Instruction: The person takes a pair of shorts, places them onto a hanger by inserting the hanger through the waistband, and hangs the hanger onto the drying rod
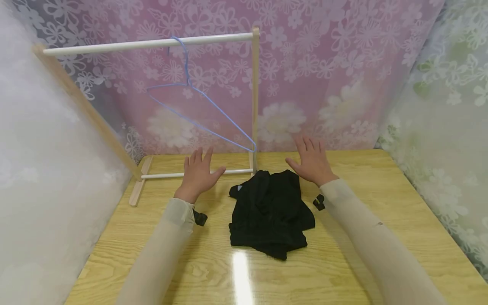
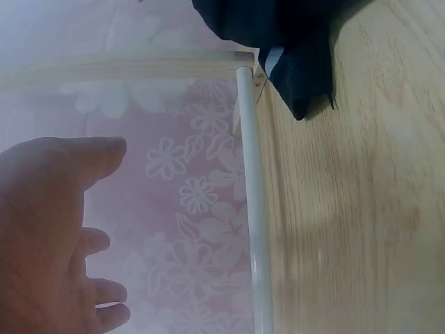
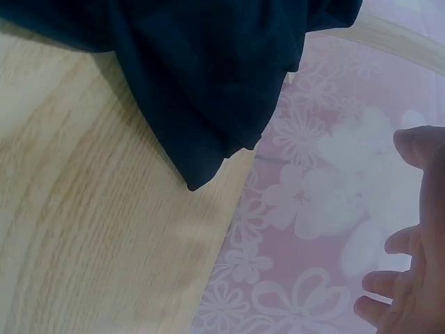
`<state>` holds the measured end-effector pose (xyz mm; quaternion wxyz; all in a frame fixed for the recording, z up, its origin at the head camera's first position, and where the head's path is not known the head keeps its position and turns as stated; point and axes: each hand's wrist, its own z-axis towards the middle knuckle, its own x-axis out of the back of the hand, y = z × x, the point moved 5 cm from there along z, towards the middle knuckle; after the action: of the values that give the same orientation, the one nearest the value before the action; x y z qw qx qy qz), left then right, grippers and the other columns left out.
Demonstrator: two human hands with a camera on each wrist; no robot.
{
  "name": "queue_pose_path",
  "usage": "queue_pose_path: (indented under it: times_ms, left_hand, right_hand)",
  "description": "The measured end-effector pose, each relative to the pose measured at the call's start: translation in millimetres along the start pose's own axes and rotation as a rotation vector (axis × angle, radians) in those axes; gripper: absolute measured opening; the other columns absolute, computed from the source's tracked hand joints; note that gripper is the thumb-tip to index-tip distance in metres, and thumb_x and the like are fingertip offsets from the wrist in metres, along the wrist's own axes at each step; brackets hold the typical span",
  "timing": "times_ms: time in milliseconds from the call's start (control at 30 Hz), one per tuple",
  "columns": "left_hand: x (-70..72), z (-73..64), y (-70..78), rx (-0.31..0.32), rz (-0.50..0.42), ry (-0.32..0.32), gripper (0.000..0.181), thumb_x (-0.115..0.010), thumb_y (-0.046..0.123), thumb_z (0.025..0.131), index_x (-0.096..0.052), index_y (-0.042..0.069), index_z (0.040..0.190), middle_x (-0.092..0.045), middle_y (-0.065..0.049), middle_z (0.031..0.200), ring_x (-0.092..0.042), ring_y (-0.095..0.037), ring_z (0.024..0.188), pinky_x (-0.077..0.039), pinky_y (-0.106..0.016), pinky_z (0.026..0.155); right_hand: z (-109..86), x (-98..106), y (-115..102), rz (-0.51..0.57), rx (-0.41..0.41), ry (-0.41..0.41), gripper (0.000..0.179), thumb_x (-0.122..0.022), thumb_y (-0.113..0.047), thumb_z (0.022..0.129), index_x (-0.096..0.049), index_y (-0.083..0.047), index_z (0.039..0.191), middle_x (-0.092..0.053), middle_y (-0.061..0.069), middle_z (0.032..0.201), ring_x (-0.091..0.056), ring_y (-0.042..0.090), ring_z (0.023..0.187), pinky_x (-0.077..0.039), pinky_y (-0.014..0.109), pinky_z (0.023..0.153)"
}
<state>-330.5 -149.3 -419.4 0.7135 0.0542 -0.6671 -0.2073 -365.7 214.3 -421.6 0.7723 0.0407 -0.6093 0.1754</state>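
Observation:
A crumpled black garment [image 1: 268, 212] lies on the wooden table between my two hands, a small pale tag showing at its left edge. My left hand [image 1: 198, 176] is held over the table to the garment's left, fingers spread and holding nothing. On the other side my right hand [image 1: 311, 163] is raised with its fingers apart, also holding nothing. In the left wrist view, the left thumb [image 2: 104, 156] extends toward the rack's white lower bar [image 2: 252, 188]. A dark fold of the garment [image 3: 201, 83] fills the top of the right wrist view.
Behind the left hand stands a wooden rack with a white top rod [image 1: 114, 47]. From that rod hangs a blue wire hanger [image 1: 221, 111], its lower end by the right post [image 1: 255, 93]. Flowered curtains [image 1: 324, 84] enclose the table [image 1: 366, 190] at the back and sides.

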Motion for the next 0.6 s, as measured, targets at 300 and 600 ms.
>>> queue_pose_path:
  times_ms: [300, 600]
  left_hand:
    - [1.9, -3.6, 12.5, -0.034, 0.002, 0.014, 0.089, -0.050, 0.064, 0.102, -0.011, 0.017, 0.168, -0.008, -0.022, 0.170, -0.010, -0.043, 0.157, -0.006, -0.064, 0.123]
    - [13.8, -24.6, 49.9, -0.139, -0.021, 0.021, 0.093, -0.059, 0.063, 0.098, -0.020, 0.012, 0.166, -0.019, -0.024, 0.167, -0.021, -0.047, 0.152, -0.017, -0.064, 0.121]
  right_hand:
    - [-7.7, 7, 5, 0.031, -0.019, -0.001, 0.084, -0.051, -0.053, 0.105, -0.019, -0.003, 0.164, -0.021, 0.028, 0.166, -0.016, 0.046, 0.154, -0.006, 0.067, 0.121]
    - [-17.4, 22, -7, 0.129, -0.003, 0.024, 0.088, -0.052, -0.057, 0.104, -0.014, -0.009, 0.166, -0.019, 0.025, 0.167, -0.016, 0.044, 0.155, -0.008, 0.066, 0.122]
